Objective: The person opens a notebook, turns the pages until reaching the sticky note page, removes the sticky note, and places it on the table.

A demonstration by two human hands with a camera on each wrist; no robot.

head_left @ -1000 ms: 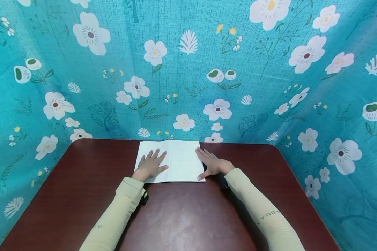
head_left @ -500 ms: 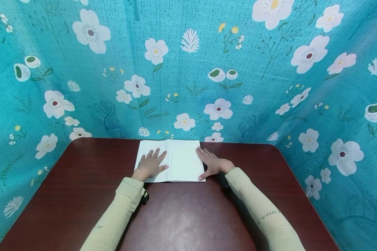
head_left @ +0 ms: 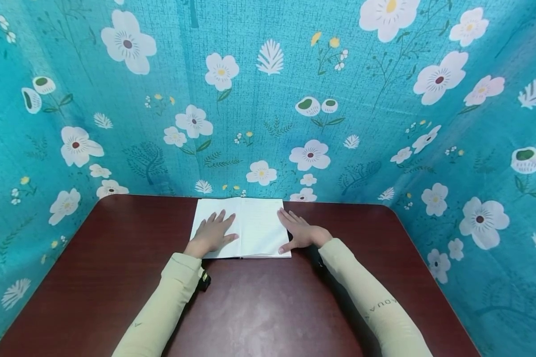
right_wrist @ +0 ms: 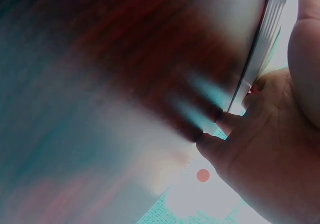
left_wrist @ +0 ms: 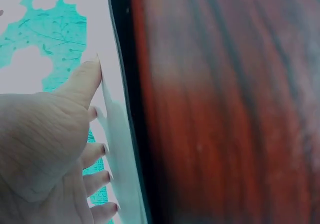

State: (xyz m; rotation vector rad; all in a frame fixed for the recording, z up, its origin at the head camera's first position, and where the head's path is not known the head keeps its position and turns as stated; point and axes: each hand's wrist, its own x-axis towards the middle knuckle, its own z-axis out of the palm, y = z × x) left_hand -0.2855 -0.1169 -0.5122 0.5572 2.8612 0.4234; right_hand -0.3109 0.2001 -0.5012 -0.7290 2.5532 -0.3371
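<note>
An open notebook (head_left: 261,223) with white, faintly lined pages lies at the far edge of the table. My left hand (head_left: 211,235) rests on its left page, fingers spread and fairly straight. In the left wrist view, that hand's thumb (left_wrist: 85,81) and fingertips touch the white page near the dark cover edge. My right hand (head_left: 302,234) lies across the notebook's right edge, with the thumb near the lower right corner. In the right wrist view, some fingers (right_wrist: 212,146) of that hand reach down to the table beside the stacked pages (right_wrist: 262,38). The other fingertips are partly hidden there.
The dark reddish-brown table (head_left: 254,307) has a glossy top and rounded far corners. A turquoise flowered cloth (head_left: 259,124) hangs right behind its far edge and along both sides. A dark device (head_left: 204,281) sits under the left wrist.
The right thumb has shifted very slightly at the notebook's lower right corner. Otherwise both hands and the notebook stay in place, and the head view has drifted a little.
</note>
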